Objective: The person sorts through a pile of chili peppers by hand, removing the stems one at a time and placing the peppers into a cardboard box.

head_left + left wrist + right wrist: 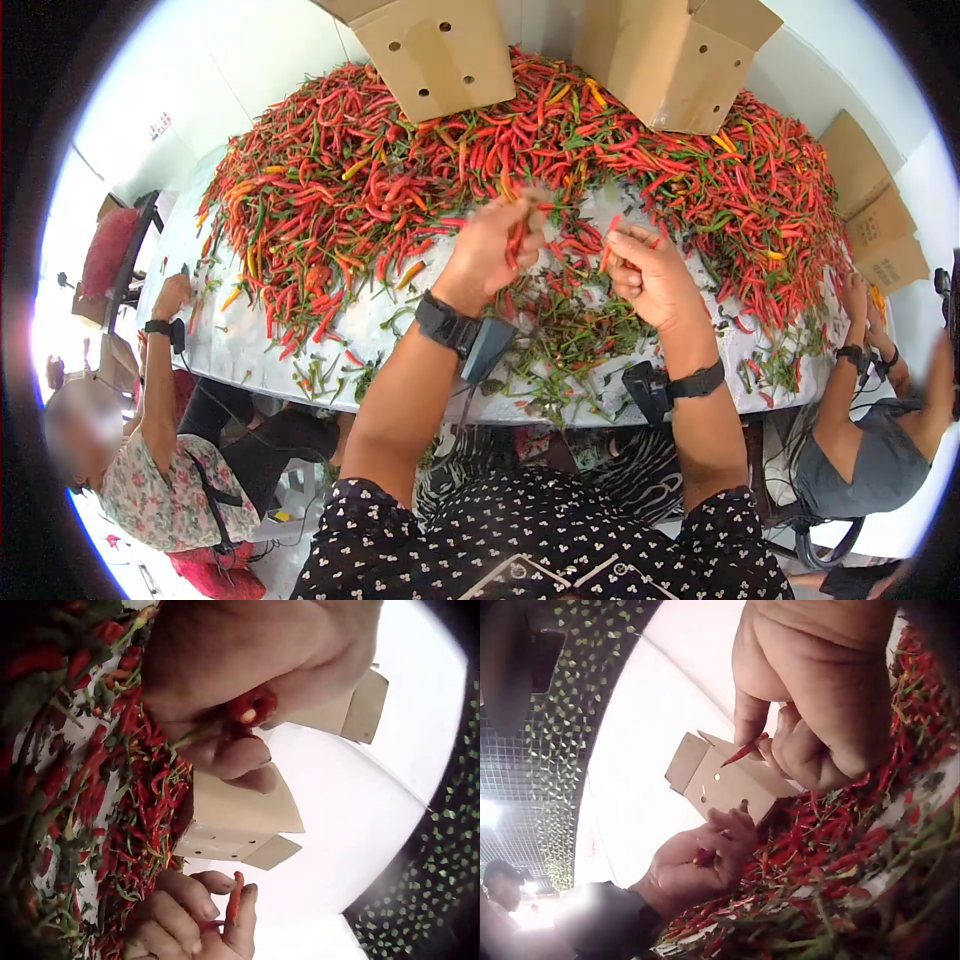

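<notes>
In the head view my left hand (492,248) is over the near edge of a big heap of red chili peppers (400,190). Its curled fingers hold red chilies; a cut or stemless end of one chili (253,707) pokes out between them in the left wrist view. My right hand (652,275) pinches a single slim red chili (745,750) between thumb and finger, its tip sticking out. Beneath and between the hands lies a pile of green stems (585,335) with a few red chilies mixed in. The left fingertips are blurred in the head view.
Two brown cardboard boxes with round holes, a left one (435,55) and a right one (665,70), stand tilted on the heap's far side. Another flattened carton (875,205) leans at the right. Other people's hands work at both ends of the white table (230,345).
</notes>
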`<state>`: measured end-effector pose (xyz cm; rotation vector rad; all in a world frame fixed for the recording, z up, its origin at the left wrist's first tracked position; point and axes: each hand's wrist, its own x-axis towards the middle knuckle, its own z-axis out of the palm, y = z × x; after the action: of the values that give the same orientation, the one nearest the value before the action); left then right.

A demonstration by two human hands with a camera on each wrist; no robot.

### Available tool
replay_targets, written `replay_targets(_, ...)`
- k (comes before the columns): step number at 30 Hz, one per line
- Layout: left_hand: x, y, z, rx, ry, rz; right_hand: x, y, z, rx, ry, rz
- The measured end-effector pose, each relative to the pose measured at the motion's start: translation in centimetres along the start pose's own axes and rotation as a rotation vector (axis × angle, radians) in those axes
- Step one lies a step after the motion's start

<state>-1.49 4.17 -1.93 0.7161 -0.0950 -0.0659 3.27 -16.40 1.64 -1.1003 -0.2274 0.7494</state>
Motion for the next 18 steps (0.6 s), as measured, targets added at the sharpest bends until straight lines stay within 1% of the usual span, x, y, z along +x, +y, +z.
replay_targets(1, -0.5, 0.0, 2.2, 0.135, 0.149, -0.022, -0.1, 0.0, 0.1, -0.006, 0.011, -0.014)
replay_targets(2, -0.7, -0.4, 3.0, 0.144, 0.15, -0.02, 0.0, 0.0, 0.1, -0.001, 0.005, -0.018)
replay_targets(4, -0.8, -1.2, 4.0, 0.302, 0.07, -0.098, 0.1, 0.0, -0.2, -0.033, 0.025, -0.039)
replay_targets(6, -0.7, -2.3, 4.7, 0.313, 0.095, -0.115, 0.0, 0.2, -0.5, -0.05, 0.022, -0.072)
replay_targets(8, -0.7, -3.0, 5.4, 0.405, 0.035, -0.164, -0.3, 0.2, -0.7, -0.173, 0.072, -0.122)
replay_targets(9, -0.6, -3.3, 5.6, 0.427, 0.03, -0.157, -0.4, 0.4, -0.9, -0.279, 0.113, -0.16)
replay_targets(10, -0.6, -3.4, 5.8, 0.429, 0.032, -0.157, -0.4, 0.4, -0.8, -0.277, 0.11, -0.16)
replay_targets(12, -0.7, -3.4, 6.6, 0.521, 0.055, -0.112, -0.7, 0.4, -0.8, -0.39, 0.111, -0.216)
replay_targets(13, -0.8, -3.4, 6.9, 0.426, 0.097, -0.108, -0.8, 0.3, -1.0, -0.469, 0.101, -0.241)
replay_targets(14, -0.8, -3.4, 6.7, 0.426, 0.093, -0.109, -0.9, 0.2, -1.0, -0.469, 0.104, -0.243)
replay_targets(16, -0.8, -3.5, 5.8, 0.295, 0.061, -0.116, -1.1, 0.2, -1.0, -0.614, 0.06, -0.274)
replay_targets(18, -0.6, -3.4, 5.3, 0.262, 0.048, -0.102, -1.4, 0.2, -0.9, -0.58, 0.053, -0.241)
